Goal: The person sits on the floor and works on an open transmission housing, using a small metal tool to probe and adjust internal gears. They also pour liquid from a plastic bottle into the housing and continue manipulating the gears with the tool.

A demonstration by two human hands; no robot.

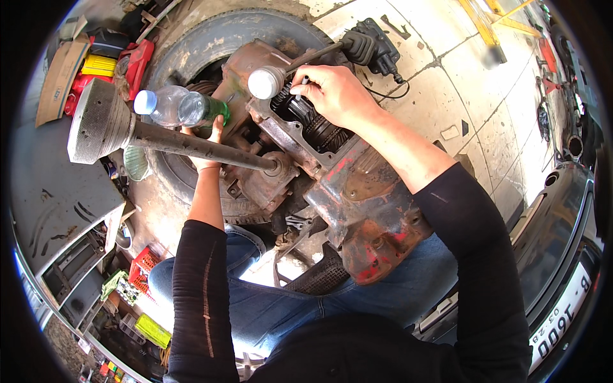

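Gripping green bottle (216,110) in L hand (214,135), w/ thumb & fingers closed round it, L of the casing & over the tyre (185,60). Just beyond to the L, clear bottle (165,104) w/ pale blue cap (145,102). Cannot tell if joined, nested or just held tog. Prob. holding both off to the side so as not to block the view into the gears (303,115). Partly hiding L hand & wrist: long steel shaft (198,147) w/ broad ridged head (99,121), crossing in front.

Holding R hand (332,92) over the open top of the casing (377,182), thumb & fingertips pinched tog., apparently on a small pale piece (304,80); too small to tell what. Prob. using fingertips only b/c of the narrow opening, bounded by a flat metal rim (290,135) w/ bolt holes. Right beside the fingers, white knob (265,83) on a lever rod (313,56), leading back to a black rubber boot (359,48). Can't tell if touching.

Lying b/w the legs: casing, w/ near end by the jeans (421,268), prob. for easy reach w/ both hands & maybe for steadying. Lying behind its far L side, tyre, poss. serving as a prop; contact hidden. Farther off: tiled floor (440,96), yellow stand (482,29), red basket (144,265).
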